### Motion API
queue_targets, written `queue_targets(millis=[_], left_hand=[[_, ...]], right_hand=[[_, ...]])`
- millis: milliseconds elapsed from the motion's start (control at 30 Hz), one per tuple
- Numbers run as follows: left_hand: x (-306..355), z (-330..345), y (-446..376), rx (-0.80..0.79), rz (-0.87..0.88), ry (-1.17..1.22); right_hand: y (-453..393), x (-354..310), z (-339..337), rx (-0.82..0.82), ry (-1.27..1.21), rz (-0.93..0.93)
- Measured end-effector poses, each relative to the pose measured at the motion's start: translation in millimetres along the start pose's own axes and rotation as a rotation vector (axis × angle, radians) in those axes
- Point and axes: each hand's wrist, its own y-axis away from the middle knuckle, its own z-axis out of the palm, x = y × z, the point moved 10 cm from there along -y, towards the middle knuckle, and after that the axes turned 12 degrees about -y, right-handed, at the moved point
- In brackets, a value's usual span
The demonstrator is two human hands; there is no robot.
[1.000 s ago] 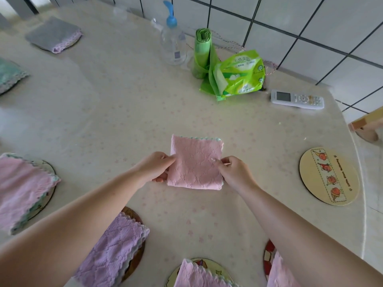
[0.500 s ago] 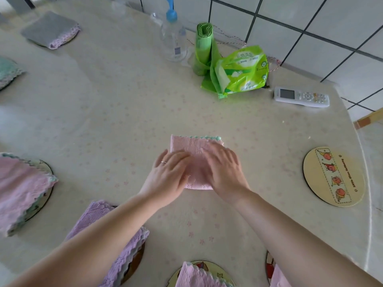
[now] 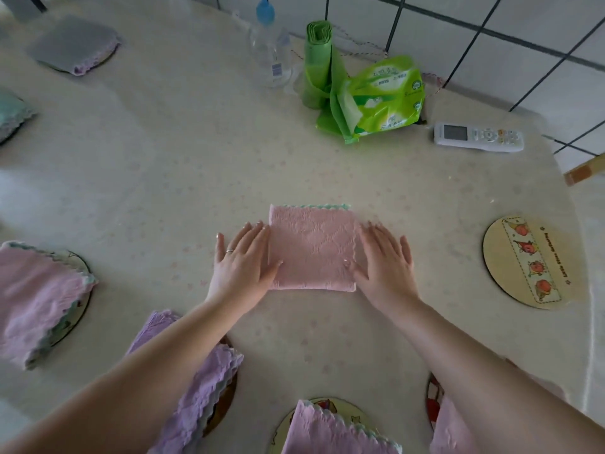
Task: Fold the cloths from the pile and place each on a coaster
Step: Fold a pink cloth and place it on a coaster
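In the centre of the frame, a folded pink square terry cloth with a green scalloped edge [image 3: 312, 249] lies flat on the pale flower-printed tablecloth [image 3: 170, 165]. The left hand [image 3: 240, 260] rests on its left border and the right hand [image 3: 383, 258] on its right border; both have straight, spread fingers that press down and grip nothing. The hands are apart, with the cloth between them. The cloth is nearly square, so no long axis is clear. At the right edge of the frame lies a bare round wooden coaster with a fruit picture [image 3: 527, 262], well apart from the cloth. It is on the side of the right hand, so I judge this hand is better placed to carry the cloth there.
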Motion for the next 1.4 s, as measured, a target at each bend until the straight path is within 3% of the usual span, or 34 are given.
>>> queue_targets(millis=[167, 367, 467, 633, 767, 1000, 1167, 1400], left_hand=[[9, -7, 2, -0.013, -0.09, 0.261], [22, -17, 3, -0.075, -0.325, 0.628], [39, -13, 14, -0.102, -0.377, 0.849], [106, 2, 34, -0.244, -0.282, 1.005], [173, 13, 46, -0.296, -0.21, 1.006], [270, 35, 39, -0.416, -0.178, 1.087], [323, 38, 13, -0.488, -0.167, 1.095], [367, 40, -38, -0.45, -0.079, 0.992]], right_hand=[[14, -17, 1, 0.052, -0.383, 0.008], [14, 0, -2, 0.198, -0.962, 0.343], [31, 15, -11, 0.251, -1.172, 0.422], [83, 68, -39, 0.292, -1.215, 0.486], [123, 119, -60, 0.239, -1.29, 0.577], [155, 196, -92, 0.318, -1.44, 0.665], [144, 246, -120, 0.416, -1.35, 0.685], [111, 288, -155, 0.519, -1.185, 0.605]])
